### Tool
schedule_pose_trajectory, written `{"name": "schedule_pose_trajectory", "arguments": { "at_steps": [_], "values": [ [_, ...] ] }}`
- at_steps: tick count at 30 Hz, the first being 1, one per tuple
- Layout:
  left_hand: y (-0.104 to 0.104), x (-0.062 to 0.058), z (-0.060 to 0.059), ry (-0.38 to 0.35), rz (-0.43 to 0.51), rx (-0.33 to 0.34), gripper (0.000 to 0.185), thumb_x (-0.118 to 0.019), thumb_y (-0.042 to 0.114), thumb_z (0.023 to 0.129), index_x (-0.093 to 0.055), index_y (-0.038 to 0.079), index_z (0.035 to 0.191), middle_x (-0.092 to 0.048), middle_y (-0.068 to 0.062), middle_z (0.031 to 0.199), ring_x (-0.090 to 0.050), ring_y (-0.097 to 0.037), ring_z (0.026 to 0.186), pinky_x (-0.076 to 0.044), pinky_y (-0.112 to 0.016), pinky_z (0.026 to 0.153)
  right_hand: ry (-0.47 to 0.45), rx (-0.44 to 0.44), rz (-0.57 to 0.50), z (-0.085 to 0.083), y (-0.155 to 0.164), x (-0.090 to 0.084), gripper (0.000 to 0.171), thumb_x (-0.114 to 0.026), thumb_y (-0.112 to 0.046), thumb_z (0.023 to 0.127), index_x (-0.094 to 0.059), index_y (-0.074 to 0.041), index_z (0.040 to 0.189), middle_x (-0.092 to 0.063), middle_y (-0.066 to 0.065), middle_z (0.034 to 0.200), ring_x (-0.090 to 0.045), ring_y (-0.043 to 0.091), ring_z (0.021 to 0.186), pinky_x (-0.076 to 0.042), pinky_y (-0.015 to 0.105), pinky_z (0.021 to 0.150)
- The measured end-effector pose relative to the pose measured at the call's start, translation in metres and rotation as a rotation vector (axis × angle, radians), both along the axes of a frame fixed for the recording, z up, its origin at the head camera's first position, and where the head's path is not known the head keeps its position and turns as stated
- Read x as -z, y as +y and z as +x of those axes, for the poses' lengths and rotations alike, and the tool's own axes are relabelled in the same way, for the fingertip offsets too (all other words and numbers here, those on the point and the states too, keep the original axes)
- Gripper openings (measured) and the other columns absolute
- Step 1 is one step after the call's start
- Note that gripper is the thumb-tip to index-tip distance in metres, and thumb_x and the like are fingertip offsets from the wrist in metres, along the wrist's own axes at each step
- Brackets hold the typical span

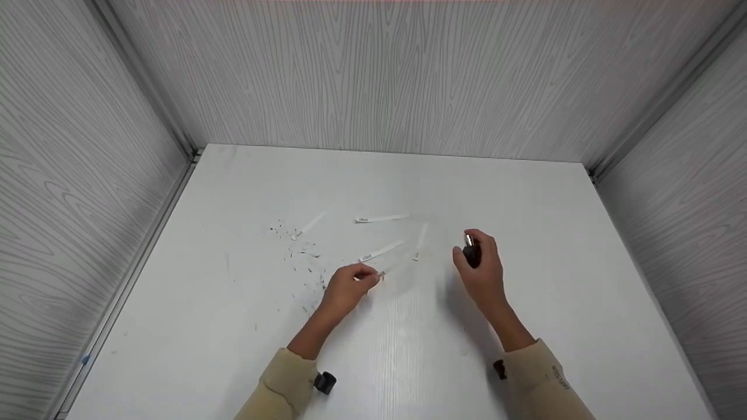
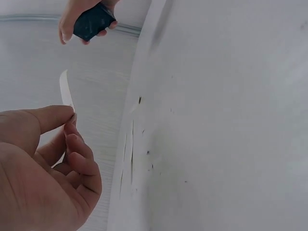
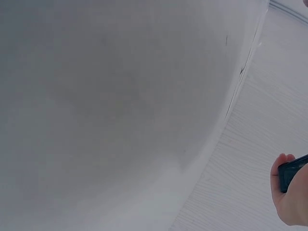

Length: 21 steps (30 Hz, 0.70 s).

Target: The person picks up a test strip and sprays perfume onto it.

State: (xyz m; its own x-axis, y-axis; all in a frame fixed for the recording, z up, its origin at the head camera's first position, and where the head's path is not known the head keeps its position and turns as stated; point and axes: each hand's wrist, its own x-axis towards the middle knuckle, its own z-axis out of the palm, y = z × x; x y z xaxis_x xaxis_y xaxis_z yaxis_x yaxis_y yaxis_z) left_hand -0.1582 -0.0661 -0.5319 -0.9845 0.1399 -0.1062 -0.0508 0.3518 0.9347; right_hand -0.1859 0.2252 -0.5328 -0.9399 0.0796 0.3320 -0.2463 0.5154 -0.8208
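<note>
My left hand [image 1: 366, 277] pinches one end of a thin white paper strip [image 2: 64, 89] between thumb and fingers, just above the white table [image 1: 408, 350]. In the left wrist view the strip stands up from the fingertips [image 2: 72, 118]. My right hand [image 1: 470, 249] is raised to the right of it and grips a small dark bottle [image 1: 471, 253] with a silver top. The same bottle [image 2: 94, 21] shows at the top of the left wrist view, and its edge [image 3: 292, 173] at the right of the right wrist view.
Several more white paper strips lie on the table beyond my hands, such as one [image 1: 382, 219] at the back and one [image 1: 382, 251] near my left hand. Dark specks [image 1: 303, 262] are scattered to the left. Grey wood-grain walls [image 1: 373, 76] close in three sides.
</note>
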Motion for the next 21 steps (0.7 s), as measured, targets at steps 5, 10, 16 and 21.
{"name": "schedule_pose_trajectory", "arguments": {
  "at_steps": [5, 10, 16, 21],
  "values": [
    [-0.008, 0.007, -0.001, -0.040, -0.004, -0.051, 0.019, -0.066, 0.027, 0.097, -0.075, 0.012, 0.106, -0.069, -0.002, 0.096, -0.062, -0.018, 0.085, -0.051, -0.030, 0.071, 0.000, -0.002, -0.002, 0.000, 0.004, 0.000, 0.044, -0.063, -0.032, 0.098, -0.051, -0.018, 0.138, -0.052, 0.003, 0.130, -0.048, 0.015, 0.105, -0.041, 0.036, 0.088],
    [-0.017, 0.010, 0.000, -0.071, -0.017, -0.097, 0.019, -0.066, 0.027, 0.097, -0.073, 0.013, 0.108, -0.069, -0.003, 0.098, -0.062, -0.018, 0.087, -0.053, -0.030, 0.071, -0.012, -0.006, -0.011, 0.000, 0.006, 0.001, 0.046, -0.062, -0.034, 0.098, -0.051, -0.016, 0.139, -0.052, 0.003, 0.132, -0.048, 0.016, 0.109, -0.041, 0.038, 0.091],
    [-0.028, 0.014, 0.004, -0.075, -0.073, -0.165, 0.017, -0.066, 0.029, 0.097, -0.073, 0.016, 0.104, -0.068, -0.002, 0.098, -0.062, -0.019, 0.083, -0.051, -0.030, 0.069, -0.039, 0.010, -0.008, 0.000, 0.008, 0.001, 0.049, -0.062, -0.036, 0.098, -0.050, -0.014, 0.140, -0.051, 0.004, 0.134, -0.048, 0.018, 0.111, -0.041, 0.040, 0.093],
    [-0.036, 0.015, 0.005, -0.063, -0.117, -0.198, 0.015, -0.066, 0.031, 0.096, -0.074, 0.019, 0.103, -0.068, -0.001, 0.101, -0.061, -0.019, 0.089, -0.047, -0.033, 0.075, -0.047, 0.008, -0.018, 0.000, 0.008, 0.000, 0.047, -0.063, -0.037, 0.097, -0.051, -0.019, 0.139, -0.051, 0.003, 0.132, -0.048, 0.017, 0.108, -0.041, 0.039, 0.090]
  ]
}}
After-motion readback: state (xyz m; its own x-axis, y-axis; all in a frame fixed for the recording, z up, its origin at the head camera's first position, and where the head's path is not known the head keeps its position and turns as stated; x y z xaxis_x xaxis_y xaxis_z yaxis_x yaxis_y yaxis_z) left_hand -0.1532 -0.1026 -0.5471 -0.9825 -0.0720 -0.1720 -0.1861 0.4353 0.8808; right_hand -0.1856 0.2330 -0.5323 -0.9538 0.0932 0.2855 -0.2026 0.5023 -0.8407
